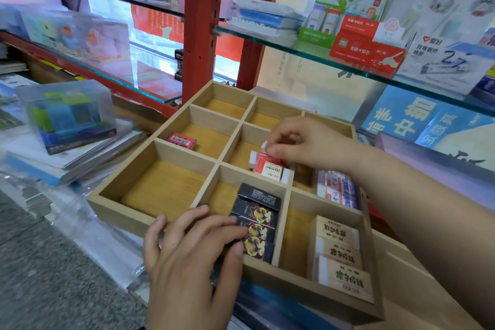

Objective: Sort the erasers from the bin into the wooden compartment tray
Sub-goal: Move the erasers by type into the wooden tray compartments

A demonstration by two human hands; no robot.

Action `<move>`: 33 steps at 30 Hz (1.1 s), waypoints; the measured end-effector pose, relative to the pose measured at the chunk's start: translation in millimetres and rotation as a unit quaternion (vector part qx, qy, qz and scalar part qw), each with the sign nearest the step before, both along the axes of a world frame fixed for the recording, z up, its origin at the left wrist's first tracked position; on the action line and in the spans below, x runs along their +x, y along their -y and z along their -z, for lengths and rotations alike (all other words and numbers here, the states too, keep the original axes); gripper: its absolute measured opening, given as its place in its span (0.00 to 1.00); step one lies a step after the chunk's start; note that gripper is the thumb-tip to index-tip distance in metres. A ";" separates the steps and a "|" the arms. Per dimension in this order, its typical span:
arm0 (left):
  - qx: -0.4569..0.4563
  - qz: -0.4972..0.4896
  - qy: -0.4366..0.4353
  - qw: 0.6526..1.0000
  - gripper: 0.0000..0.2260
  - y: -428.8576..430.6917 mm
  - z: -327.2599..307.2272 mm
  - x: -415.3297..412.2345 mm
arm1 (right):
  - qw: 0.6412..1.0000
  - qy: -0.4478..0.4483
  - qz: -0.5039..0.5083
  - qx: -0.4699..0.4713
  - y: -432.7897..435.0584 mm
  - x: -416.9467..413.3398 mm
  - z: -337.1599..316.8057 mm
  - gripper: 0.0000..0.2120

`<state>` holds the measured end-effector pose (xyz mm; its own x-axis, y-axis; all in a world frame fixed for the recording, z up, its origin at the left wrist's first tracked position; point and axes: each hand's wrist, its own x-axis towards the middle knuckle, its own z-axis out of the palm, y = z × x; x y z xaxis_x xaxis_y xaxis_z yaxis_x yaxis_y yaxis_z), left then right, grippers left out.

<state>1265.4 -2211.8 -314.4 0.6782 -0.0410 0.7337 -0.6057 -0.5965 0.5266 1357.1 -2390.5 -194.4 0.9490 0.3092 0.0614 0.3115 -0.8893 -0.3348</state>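
The wooden compartment tray (122, 206) lies on stacked stationery. My right hand (302, 142) hovers over the middle compartment, fingertips pinched on a small white eraser (264, 146) just above a red-and-white 2B eraser (270, 169). My left hand (187, 257) rests on the tray's front edge, fingers touching the black erasers with gold figures (258, 222) in the front middle compartment. A small red eraser (181, 140) lies alone in a left compartment. Cream erasers (340, 252) fill the front right compartment; blue-and-white ones (338, 190) sit behind them. The bin is out of sight.
A clear plastic box with a blue-green toy (67, 115) sits on paper stacks at left. Glass shelves (308, 51) with packaged goods overhang the tray's back. A red metal post (201, 24) stands behind it. Grey floor lies lower left.
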 end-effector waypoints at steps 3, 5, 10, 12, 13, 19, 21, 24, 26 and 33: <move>0.000 -0.005 0.001 1.000 0.08 0.7 0.2 0.2 | 0.998 -0.018 -0.021 0.052 -8.0 3.0 -0.2 0.12; -0.003 -0.006 0.003 1.000 0.07 1.7 -0.1 0.3 | 0.998 -0.029 -0.061 -0.013 -16.0 7.6 6.5 0.14; -0.003 -0.004 0.005 1.000 0.07 1.0 -1.0 0.7 | 0.993 -0.057 -0.055 -0.085 -16.3 8.4 8.5 0.14; -0.003 -0.002 0.012 1.000 0.06 0.4 -0.4 0.9 | 0.991 -0.075 -0.068 -0.084 -15.9 3.8 5.4 0.12; -0.003 0.000 0.011 1.000 0.07 -0.1 -0.4 1.0 | 0.990 -0.078 -0.077 -0.089 -17.2 2.6 4.4 0.12; -0.001 0.004 -0.005 1.000 0.07 -0.9 0.1 0.5 | 0.998 -0.008 -0.025 -0.052 -13.2 8.5 -0.2 0.13; -0.001 0.003 -0.009 1.000 0.06 -1.1 1.1 0.6 | 0.991 -0.026 -0.028 -0.125 -8.6 10.2 2.8 0.15; 0.003 0.000 -0.029 1.000 0.13 -0.6 -1.8 0.4 | 0.989 -0.018 -0.033 -0.146 -6.1 7.1 5.6 0.16; -0.012 0.003 -0.023 1.000 0.14 2.2 -5.9 -3.6 | 0.997 0.002 -0.028 -0.078 -4.6 -0.5 3.2 0.16; -0.070 0.201 0.129 0.968 0.07 69.1 -9.8 -53.9 | 0.957 0.096 0.117 0.246 70.3 -71.6 -11.4 0.11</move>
<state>1211.6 -2280.9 -304.6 0.4211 -0.1512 0.8943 -0.8965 -0.2187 0.3852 1285.4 -2460.8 -183.0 0.9452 -0.0223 0.3256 0.2205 -0.6919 -0.6875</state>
